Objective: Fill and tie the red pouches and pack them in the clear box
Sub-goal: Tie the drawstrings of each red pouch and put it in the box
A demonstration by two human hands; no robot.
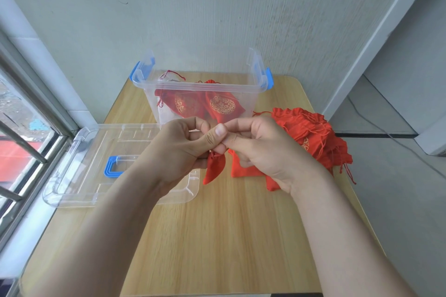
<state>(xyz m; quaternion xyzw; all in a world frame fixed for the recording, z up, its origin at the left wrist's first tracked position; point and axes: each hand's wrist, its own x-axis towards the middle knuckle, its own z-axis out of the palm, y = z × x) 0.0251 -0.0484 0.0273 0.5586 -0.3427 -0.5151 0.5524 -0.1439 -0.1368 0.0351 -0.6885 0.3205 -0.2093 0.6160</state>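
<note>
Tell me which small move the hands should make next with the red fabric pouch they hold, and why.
Probably pull the drawstring tight. The left hand and right hand both pinch the top of the small red fabric pouch hanging below them; it is not yet in the open clear plastic box.

no readable text, gold emblems (222,104) on red pouches (211,97) too blurred to read

Holding a small red fabric pouch (213,166) by its top between left hand (178,149) and right hand (263,149), above a light wooden table (229,236). Behind, inside an open clear plastic box with blue latches (200,86), two gold-printed red pouches (222,103). Right of the hands, a heap of red pouches (311,132); left, lying flat, a clear lid with blue handle (79,176).
</note>
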